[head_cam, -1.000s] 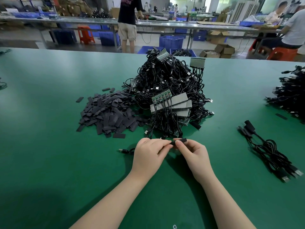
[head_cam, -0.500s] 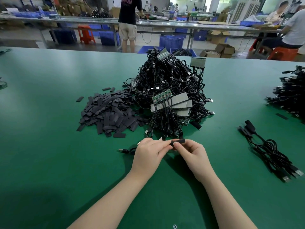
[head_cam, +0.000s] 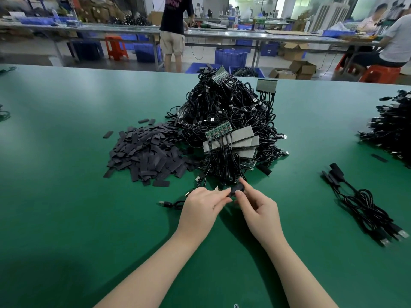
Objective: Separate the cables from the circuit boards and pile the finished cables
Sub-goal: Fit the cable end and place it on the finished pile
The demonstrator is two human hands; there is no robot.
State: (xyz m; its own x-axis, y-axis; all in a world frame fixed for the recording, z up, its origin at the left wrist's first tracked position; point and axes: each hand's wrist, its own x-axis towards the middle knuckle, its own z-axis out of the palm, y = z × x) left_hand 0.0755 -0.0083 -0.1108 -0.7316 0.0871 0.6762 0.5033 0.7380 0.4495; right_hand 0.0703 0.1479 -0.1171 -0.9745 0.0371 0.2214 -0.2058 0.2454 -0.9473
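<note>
two hands [head_cam: 231,207], three cable piles [head_cam: 226,121], one sleeve heap [head_cam: 146,154]

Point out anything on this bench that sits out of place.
Two strays stand out: a black sleeve lies alone right of the tangled cable heap, away from the sleeve pile, and another black piece lies alone near the right-hand cable stack.

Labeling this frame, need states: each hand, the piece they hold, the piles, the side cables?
left hand: pinching black connector piece
right hand: pinching same piece
black connector piece: held between both hands
cable-and-board heap: tangled, boards attached
black sleeve pile: loose
finished cables: separated, bunched
</note>
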